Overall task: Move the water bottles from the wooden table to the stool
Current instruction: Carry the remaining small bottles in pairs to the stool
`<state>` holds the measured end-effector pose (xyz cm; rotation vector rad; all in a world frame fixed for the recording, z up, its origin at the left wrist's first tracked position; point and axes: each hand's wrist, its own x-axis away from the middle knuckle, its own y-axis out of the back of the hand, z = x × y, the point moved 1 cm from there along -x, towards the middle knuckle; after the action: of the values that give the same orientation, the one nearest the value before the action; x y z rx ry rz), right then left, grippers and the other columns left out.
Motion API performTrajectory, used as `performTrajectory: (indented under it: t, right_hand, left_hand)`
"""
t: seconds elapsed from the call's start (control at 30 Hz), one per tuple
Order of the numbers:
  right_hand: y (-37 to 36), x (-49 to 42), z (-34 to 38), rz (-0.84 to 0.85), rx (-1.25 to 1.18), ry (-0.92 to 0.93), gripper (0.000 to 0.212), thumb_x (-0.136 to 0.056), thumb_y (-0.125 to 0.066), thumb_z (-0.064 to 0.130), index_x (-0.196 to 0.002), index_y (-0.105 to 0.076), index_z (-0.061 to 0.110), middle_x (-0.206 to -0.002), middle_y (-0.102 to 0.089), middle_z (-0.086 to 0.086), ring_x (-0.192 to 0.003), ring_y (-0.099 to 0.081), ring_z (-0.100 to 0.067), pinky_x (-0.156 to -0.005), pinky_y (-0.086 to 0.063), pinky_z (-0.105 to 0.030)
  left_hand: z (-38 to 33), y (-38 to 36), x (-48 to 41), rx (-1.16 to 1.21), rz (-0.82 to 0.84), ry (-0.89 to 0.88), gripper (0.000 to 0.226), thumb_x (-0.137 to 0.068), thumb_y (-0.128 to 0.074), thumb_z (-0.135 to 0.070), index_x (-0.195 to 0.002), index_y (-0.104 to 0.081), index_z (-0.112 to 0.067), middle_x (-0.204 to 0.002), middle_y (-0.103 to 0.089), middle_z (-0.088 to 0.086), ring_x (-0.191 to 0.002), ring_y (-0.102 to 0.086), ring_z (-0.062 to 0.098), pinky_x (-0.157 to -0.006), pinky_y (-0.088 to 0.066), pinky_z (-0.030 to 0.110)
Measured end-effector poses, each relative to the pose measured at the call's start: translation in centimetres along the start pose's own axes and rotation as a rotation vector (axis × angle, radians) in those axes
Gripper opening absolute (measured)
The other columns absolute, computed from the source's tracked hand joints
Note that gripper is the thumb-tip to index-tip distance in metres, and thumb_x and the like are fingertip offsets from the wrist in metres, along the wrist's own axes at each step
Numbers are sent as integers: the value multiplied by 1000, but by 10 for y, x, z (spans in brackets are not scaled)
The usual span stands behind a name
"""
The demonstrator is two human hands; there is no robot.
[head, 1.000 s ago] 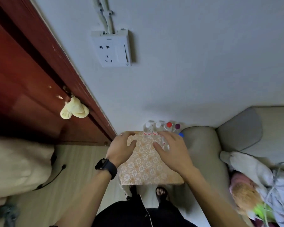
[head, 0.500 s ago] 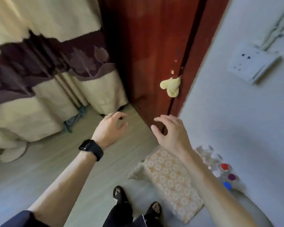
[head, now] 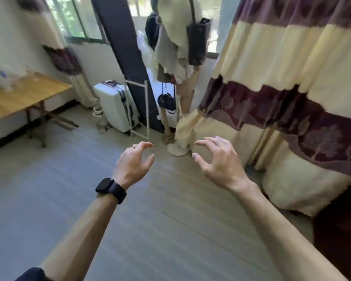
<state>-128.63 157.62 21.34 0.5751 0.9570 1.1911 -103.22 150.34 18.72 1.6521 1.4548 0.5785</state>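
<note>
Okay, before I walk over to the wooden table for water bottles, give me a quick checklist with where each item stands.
1. Left hand free, holding nothing: ok.
2. Right hand free, fingers loosely curled: ok.
3. Wooden table in sight, far left: ok.
4. Water bottles on that table: cannot tell, the top is too blurred.
5. Stool in sight for the drop-off: not ok, out of frame.
</note>
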Motion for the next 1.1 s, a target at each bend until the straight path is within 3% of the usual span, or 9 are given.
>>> performTrajectory:
  t: [0.1,0.2,0.4,0.5,0.67,0.87,1.0,1.1]
  right_hand:
    - [-37,-59,79,33,-17,172,38,-90,-65,45,-125,-65,30,-132,-61,7,-135,-39,-19,-116,-25,-29]
    - [-67,-113,151,51,-72,302,41,-91,-64,46,-130,-61,33,-136,-58,9,-138,-38,-20,-117,-30,-35]
    - [-107,-211,279,0,-200,474,40,-92,-61,48,-131,-58,37,-138,-54,15,-137,-34,-11,-110,-23,-20]
    - [-127,-260,331,-17,-241,554,36,-93,-62,47,-127,-61,37,-136,-56,14,-134,-38,-12,-111,-28,-24]
    - [-175,-344,394,-23,-308,650,30,-93,-57,52,-120,-65,40,-133,-57,18,-134,-38,-14,-106,-39,-35]
    - [-242,-438,449,22,-381,750,35,-92,-55,50,-123,-65,39,-133,-58,17,-133,-39,-14,-104,-34,-27]
    - [-294,-496,496,56,-419,794,33,-92,-59,49,-123,-65,39,-133,-59,17,-131,-41,-14,-103,-30,-23]
    - [-338,-529,533,107,-411,836,35,-93,-59,49,-126,-63,38,-135,-57,17,-133,-39,-14,-103,-30,-23]
  left_hand:
    - [63,70,-12,-13,-146,80,42,-88,-59,-45,-125,-61,-25,-121,-66,1,-115,-61,21,-96,-51,42]
    - [109,139,-28,-57,-266,122,36,-91,-65,-34,-125,-62,-25,-123,-66,-2,-117,-59,19,-97,-49,38]
    - [179,269,-75,-147,-458,168,37,-90,-64,-37,-126,-60,-27,-115,-66,-1,-108,-60,21,-96,-48,43]
    - [209,316,-94,-213,-543,195,36,-92,-63,-35,-126,-61,-27,-118,-66,0,-111,-59,21,-98,-47,42]
    - [274,371,-125,-309,-586,280,34,-91,-61,-35,-125,-60,-28,-122,-65,0,-114,-59,24,-102,-44,41]
    - [350,420,-155,-387,-606,455,36,-93,-61,-34,-128,-59,-29,-129,-62,-3,-117,-57,21,-101,-42,34]
    - [404,452,-166,-404,-673,547,35,-92,-62,-36,-127,-58,-31,-127,-62,-6,-117,-57,21,-100,-45,37]
    - [446,468,-179,-420,-692,612,35,-92,-62,-38,-126,-58,-34,-126,-62,-8,-110,-58,19,-98,-46,35]
